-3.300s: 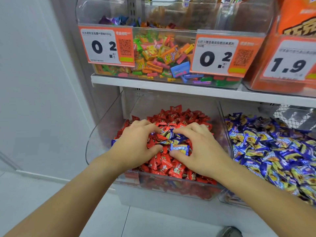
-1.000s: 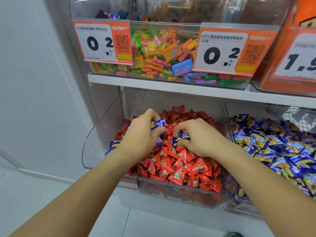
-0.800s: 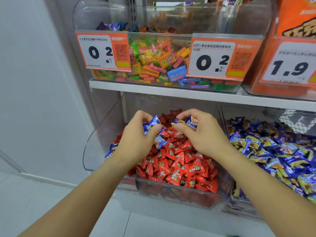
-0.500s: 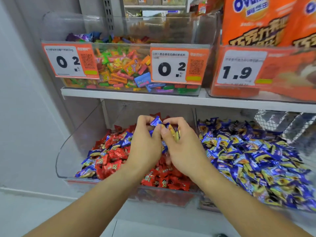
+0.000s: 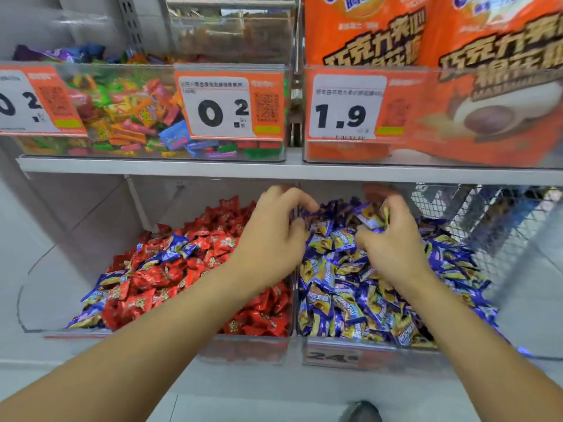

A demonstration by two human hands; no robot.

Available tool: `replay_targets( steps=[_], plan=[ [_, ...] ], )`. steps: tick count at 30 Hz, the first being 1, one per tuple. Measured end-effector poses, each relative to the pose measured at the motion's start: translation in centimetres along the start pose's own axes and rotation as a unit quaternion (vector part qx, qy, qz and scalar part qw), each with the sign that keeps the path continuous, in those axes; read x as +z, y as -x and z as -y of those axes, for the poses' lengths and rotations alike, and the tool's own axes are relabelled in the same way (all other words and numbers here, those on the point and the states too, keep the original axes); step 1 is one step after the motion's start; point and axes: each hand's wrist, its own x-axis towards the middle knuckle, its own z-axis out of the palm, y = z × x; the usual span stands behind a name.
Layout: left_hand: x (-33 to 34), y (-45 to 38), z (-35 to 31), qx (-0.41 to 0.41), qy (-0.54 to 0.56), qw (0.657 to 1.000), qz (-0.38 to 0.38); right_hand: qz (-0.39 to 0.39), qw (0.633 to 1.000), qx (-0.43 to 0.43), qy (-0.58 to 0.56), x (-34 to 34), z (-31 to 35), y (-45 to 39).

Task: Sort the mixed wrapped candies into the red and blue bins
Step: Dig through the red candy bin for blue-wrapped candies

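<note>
Here the right hand (image 5: 393,239) grips blue candies (image 5: 370,219) over the blue bin (image 5: 335,350); left hand (image 5: 274,236) loosely curled, empty.

You stand at a white shop shelf (image 5: 274,170). To your left is a plain pale wall (image 5: 36,226). Below you the floor (image 5: 274,403) has light grey tiles. A metal post with slots (image 5: 131,22) runs up the back of the shelf. Far right, there is a wire mesh basket (image 5: 475,214). The light is soft and even.
</note>
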Motion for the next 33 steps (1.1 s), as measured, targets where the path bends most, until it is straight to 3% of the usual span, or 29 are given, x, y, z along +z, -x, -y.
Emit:
replay_targets(
  steps=[3, 5, 7, 9, 12, 15, 19, 24, 29, 33],
  plan=[
    [-2.7, 1.4, 3.1, -0.007, -0.067, 0.997, -0.039, 0.024, 0.999, -0.036, 0.027, 0.7, -0.1, 0.1],
    [-4.3, 2.7, 6.2, -0.070, -0.182, 0.980, 0.047, 0.030, 0.997, -0.049, 0.055, 1.6, 0.1, -0.1],
    [-5.9, 4.0, 9.1, -0.136, -0.300, 0.934, 0.142, 0.036, 0.993, -0.054, 0.103, 2.5, 0.8, -0.1],
    [-7.3, 4.7, 11.0, -0.181, -0.333, 0.905, 0.195, 0.023, 0.986, -0.064, 0.154, 3.4, 2.0, 0.4],
    [-9.6, 5.0, 12.4, -0.173, -0.270, 0.929, 0.183, 0.012, 0.975, -0.183, 0.125, 5.7, 5.3, 1.9],
    [-11.3, 5.4, 12.8, -0.159, -0.216, 0.952, 0.148, 0.152, 0.936, -0.279, 0.149, 9.4, 8.1, 1.6],
    [-12.9, 6.6, 13.5, -0.172, -0.148, 0.969, 0.093, 0.340, 0.858, -0.244, 0.298, 16.0, 10.2, -1.6],
    [-14.6, 8.2, 14.7, -0.188, -0.075, 0.976, 0.083, 0.429, 0.834, -0.185, 0.292, 20.8, 8.8, -2.1],
    [-15.7, 8.5, 15.6, -0.188, -0.087, 0.976, 0.069, 0.436, 0.820, -0.211, 0.305, 21.7, 8.4, -2.3],
    [-16.0, 8.2, 15.5, -0.209, -0.050, 0.977, -0.002, 0.451, 0.819, -0.185, 0.303, 21.1, 9.1, -3.3]
  ],
)
